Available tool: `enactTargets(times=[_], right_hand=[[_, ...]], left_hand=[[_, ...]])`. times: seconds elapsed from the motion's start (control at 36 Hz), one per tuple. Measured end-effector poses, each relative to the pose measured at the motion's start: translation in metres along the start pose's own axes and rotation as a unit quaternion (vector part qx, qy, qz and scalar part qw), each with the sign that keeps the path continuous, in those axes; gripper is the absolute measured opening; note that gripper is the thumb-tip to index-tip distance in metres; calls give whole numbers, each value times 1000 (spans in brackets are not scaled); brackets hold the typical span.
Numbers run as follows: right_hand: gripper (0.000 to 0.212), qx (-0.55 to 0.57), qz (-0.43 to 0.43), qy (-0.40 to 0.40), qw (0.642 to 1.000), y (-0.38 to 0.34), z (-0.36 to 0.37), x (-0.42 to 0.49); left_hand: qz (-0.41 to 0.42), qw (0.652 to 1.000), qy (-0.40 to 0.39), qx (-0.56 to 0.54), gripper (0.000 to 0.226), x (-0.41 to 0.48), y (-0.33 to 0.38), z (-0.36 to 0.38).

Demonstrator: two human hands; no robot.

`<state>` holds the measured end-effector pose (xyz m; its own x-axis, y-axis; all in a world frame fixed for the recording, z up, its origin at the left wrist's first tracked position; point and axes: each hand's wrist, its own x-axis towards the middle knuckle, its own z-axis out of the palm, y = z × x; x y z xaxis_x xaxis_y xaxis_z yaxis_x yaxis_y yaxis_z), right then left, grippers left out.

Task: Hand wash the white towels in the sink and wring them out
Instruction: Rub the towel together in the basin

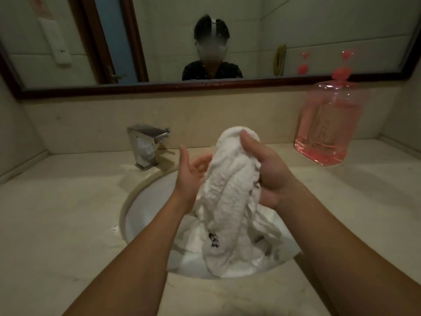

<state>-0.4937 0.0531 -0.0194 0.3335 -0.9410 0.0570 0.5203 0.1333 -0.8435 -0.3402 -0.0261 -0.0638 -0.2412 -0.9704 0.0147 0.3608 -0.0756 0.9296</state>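
Note:
A bunched white towel (230,190) stands lifted above the round white sink (145,201), its lower end trailing into the basin with a dark mark near the bottom. My right hand (266,169) grips the towel's upper right side, thumb over the top. My left hand (193,169) is at the towel's left side with its palm turned toward it and fingers loosely spread, touching the cloth. More white towel fabric (268,252) lies heaped in the basin under the lifted part.
A chrome faucet (145,144) stands behind the sink at the left. A large clear bottle of pink liquid (328,128) with a pump sits on the beige counter (57,213) at the back right. A framed mirror (159,42) covers the wall above.

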Motion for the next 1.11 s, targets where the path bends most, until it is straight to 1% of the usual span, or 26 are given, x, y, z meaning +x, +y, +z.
enactTargets(times=[0.08,0.14,0.17,0.22,0.25,0.31,0.36,0.39,0.44,0.5,0.53,0.56,0.58,0.64,0.67,0.72,0.78,0.81,0.86,0.89,0.92,0.97,1.0,1.03,1.08,1.11], right_hand=[[64,69,-55,-8,996,-6,1,3],[69,102,-95,0,990,-12,-5,2],[72,116,-113,5,987,-15,-8,1],[74,139,-132,19,981,-19,-17,-1],[75,139,-133,39,980,-21,-23,-2],[77,107,-118,90,983,-23,-36,-4],[79,50,-86,123,987,-24,-50,-11],[77,15,-58,120,991,-23,-56,-17],[74,-52,13,92,994,-20,-65,-27],[78,-149,68,68,984,-14,-67,-29],[77,-189,83,50,977,-11,-64,-27],[77,-210,79,53,973,-10,-62,-23],[80,-214,56,72,973,-10,-58,-18],[82,-167,-7,112,979,-7,-57,-6],[77,-115,-36,122,985,-6,-55,-2],[62,3,-70,101,992,-6,-47,4],[42,68,-86,77,991,-7,-36,7],[35,76,-94,74,990,-8,-34,8],[31,73,-108,75,989,-10,-33,8],[32,68,-110,78,988,-11,-34,6],[33,65,-112,80,988,-12,-37,4],[31,33,-115,112,987,-16,-48,-3],[33,-6,-116,144,983,-19,-54,-7],[38,-59,-118,181,975,-20,-62,-10],[49,-181,-117,232,949,-20,-74,-13],[52,-230,-110,253,933,-18,-77,-11]], left_hand=[[-28,988,-121,96,97,-9,-6,7],[-42,976,-166,132,97,-8,-12,8],[-43,973,-174,145,102,-7,-14,6],[-34,966,-180,182,119,0,-20,1],[-17,963,-185,196,120,2,-22,0],[7,964,-178,195,105,0,-21,2],[-19,984,-133,115,97,-3,-12,6],[-40,990,-117,66,92,-3,-6,7],[-56,993,-104,-17,87,-3,5,6],[-53,989,-97,-96,90,-1,10,-1],[-55,985,-97,-129,94,0,10,-5],[-53,983,-96,-150,97,2,9,-9],[-47,980,-102,-163,100,3,9,-12],[-21,977,-129,-168,105,4,9,-15],[-6,977,-152,-150,107,0,10,-12],[15,981,-180,-68,109,-4,6,-4],[12,983,-175,51,104,-8,-3,4],[17,980,-178,93,108,-6,-8,8],[-19,979,-172,112,122,-2,-19,10],[-30,979,-164,113,123,-3,-18,11],[-37,980,-162,110,118,-4,-16,14],[-45,982,-163,84,100,-7,-11,17],[-64,983,-165,49,90,-7,-7,14],[-83,982,-168,4,85,-5,-4,10],[-102,976,-175,-84,86,-4,3,1],[-103,974,-170,-112,87,-2,5,-1]])
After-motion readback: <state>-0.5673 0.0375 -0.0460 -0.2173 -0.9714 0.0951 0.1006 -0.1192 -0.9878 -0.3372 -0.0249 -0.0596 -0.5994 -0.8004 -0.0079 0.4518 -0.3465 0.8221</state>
